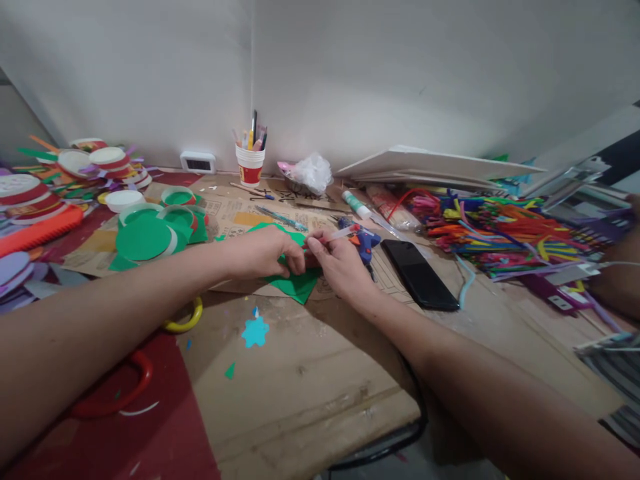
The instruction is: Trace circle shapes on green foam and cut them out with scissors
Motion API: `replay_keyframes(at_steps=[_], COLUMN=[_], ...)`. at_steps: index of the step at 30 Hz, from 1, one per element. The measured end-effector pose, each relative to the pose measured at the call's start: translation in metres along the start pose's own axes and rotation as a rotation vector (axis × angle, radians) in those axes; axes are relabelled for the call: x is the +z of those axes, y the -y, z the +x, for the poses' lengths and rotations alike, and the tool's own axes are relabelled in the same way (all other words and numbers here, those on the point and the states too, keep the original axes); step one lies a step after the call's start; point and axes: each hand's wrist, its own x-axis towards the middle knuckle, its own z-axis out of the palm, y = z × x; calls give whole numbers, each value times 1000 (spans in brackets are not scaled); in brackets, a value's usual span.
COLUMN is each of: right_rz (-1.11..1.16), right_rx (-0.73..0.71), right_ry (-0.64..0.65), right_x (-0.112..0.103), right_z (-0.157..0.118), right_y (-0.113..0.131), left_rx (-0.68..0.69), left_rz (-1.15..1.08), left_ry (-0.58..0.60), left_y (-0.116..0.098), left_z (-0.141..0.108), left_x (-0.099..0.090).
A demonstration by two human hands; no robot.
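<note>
My left hand point(270, 252) bends its fingers downward over a green sheet point(296, 288), the fingertips drawn together close to my right hand. Thumb and fingers of my right hand point(341, 265) are closed at the sheet's right side. Between the two hands a small reddish piece shows, mostly covered by the fingers, so I cannot tell its kind. A blue glue gun point(369, 244) with orange parts lies just beyond my right hand. Behind my left forearm stand paper cups with green discs point(144, 235).
A black phone point(420, 275) lies at right, before a heap of coloured pipe cleaners point(505, 233). A cup of pens point(250, 167), a glue stick point(356, 205) and a plastic bag point(313, 173) stand behind. Scissors with yellow handles point(187, 321) and a blue paper flower point(256, 332) lie nearer.
</note>
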Motion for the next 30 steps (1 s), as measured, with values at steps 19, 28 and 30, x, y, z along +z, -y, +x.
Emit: replay_keyframes(at_steps=[19,28,30], right_rz=[227,-107,-224], right_rx=[-141,-396,-427], right_ry=[-373,-86,35], right_x=[-8,-5,-1], right_z=[-2,-28,-29], right_y=[12,32,33], left_rx=[172,161,163], left_rz=[-31,-83,-80], left_ry=[-37,35,35], left_y=[20,24,23], left_z=[2,-1,-1], left_x=[5,0,1])
